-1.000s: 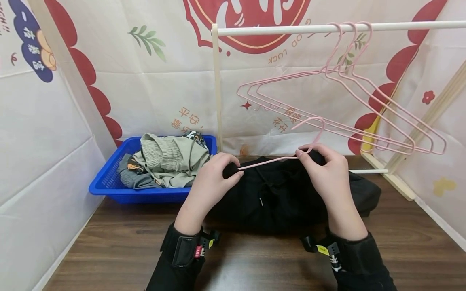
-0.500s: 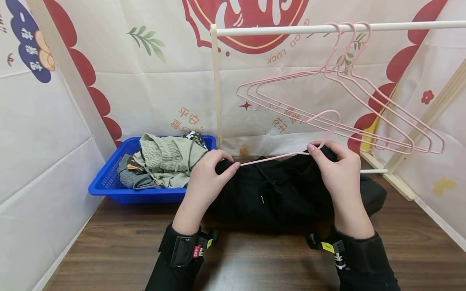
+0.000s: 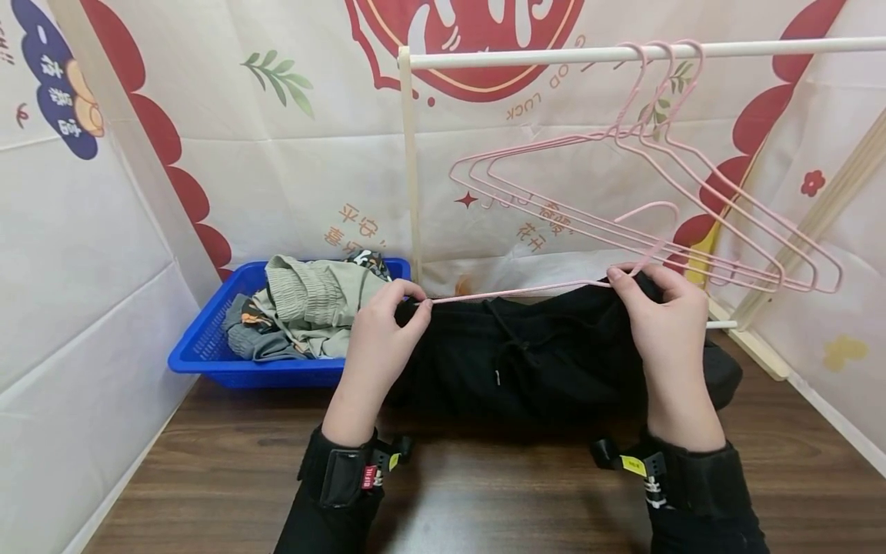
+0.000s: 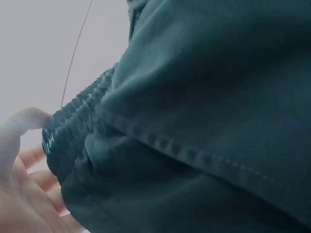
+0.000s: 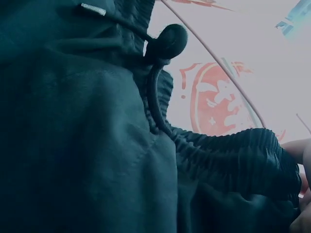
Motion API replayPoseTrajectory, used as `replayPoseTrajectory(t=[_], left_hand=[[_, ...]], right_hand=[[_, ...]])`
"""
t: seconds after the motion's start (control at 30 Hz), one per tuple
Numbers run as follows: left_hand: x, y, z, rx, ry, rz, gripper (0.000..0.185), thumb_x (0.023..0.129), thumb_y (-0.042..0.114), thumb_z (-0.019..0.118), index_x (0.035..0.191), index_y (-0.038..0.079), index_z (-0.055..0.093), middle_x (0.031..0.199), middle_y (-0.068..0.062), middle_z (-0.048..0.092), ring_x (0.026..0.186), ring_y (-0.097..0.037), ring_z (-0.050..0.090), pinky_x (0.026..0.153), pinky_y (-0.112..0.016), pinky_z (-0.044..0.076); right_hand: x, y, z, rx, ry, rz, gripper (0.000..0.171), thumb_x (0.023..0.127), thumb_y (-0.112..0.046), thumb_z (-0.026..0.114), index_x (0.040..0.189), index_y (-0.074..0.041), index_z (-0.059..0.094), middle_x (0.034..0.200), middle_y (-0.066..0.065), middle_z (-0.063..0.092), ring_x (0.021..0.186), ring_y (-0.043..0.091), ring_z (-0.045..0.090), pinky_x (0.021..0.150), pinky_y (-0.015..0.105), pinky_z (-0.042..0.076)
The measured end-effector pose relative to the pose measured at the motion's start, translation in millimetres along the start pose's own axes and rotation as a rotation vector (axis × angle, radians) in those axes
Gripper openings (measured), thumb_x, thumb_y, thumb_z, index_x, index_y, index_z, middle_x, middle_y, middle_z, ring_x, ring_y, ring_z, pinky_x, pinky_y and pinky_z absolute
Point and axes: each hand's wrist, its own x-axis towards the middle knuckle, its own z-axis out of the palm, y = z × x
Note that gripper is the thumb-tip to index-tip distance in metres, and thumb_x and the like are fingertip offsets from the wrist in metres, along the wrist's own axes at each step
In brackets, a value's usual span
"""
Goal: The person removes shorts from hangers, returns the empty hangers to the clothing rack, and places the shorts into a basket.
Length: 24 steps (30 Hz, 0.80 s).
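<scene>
Pinched soft, limp black trousers [image 3: 547, 354] and thin pink hanger [image 3: 554, 288] at waistband corners, left hand [image 3: 377, 346], right hand [image 3: 661, 323].

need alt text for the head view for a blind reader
Two hands stretch the waistband of black pants along a pink hanger over a wooden table: left hand at one end, right hand at the other. Behind, a blue basket of clothes and a rack with more hangers.
</scene>
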Motion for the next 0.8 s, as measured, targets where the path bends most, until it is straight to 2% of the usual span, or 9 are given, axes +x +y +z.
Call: replayPoseTrajectory(t=[0.13,0.37,0.6,0.8], left_hand=[[0.3,-0.7,-2.1,0.002,-0.007,-0.037,0.01,0.094,0.021,0.064,0.102,0.014,0.065,0.101,0.0,0.063,0.099,-0.019,0.057,0.088,-0.041,0.045],[2.3,-0.2,-1.6,-0.014,-0.03,-0.055,0.025,0.094,0.019,0.065,0.117,0.011,0.063,0.103,-0.003,0.065,0.091,-0.018,0.063,0.082,-0.04,0.051],[3.2,-1.4,-0.9,-0.009,-0.042,-0.062,0.025,0.094,0.02,0.065,0.116,0.011,0.064,0.102,-0.002,0.065,0.091,-0.017,0.063,0.082,-0.039,0.05],[2.9,-0.3,-0.6,0.002,-0.078,-0.056,0.022,0.095,0.022,0.064,0.114,0.012,0.065,0.1,-0.001,0.066,0.092,-0.018,0.063,0.081,-0.04,0.05]], right_hand=[[2.0,1.2,-2.0,0.047,0.021,0.013,0.022,0.084,-0.017,0.078,0.096,0.002,0.076,0.081,-0.013,0.065,0.082,0.009,0.055,0.065,0.022,0.038],[3.6,2.3,-1.2,0.066,0.023,0.015,0.02,0.084,-0.016,0.078,0.094,0.001,0.076,0.08,-0.013,0.065,0.082,0.008,0.056,0.067,0.02,0.039],[3.8,2.2,0.6,0.092,0.007,0.03,0.018,0.084,-0.016,0.078,0.093,0.0,0.077,0.078,-0.012,0.066,0.079,0.008,0.055,0.063,0.02,0.039],[1.5,1.8,1.5,0.026,-0.033,0.008,0.023,0.086,-0.02,0.076,0.095,0.0,0.076,0.076,-0.014,0.065,0.076,0.01,0.052,0.058,0.022,0.036]])
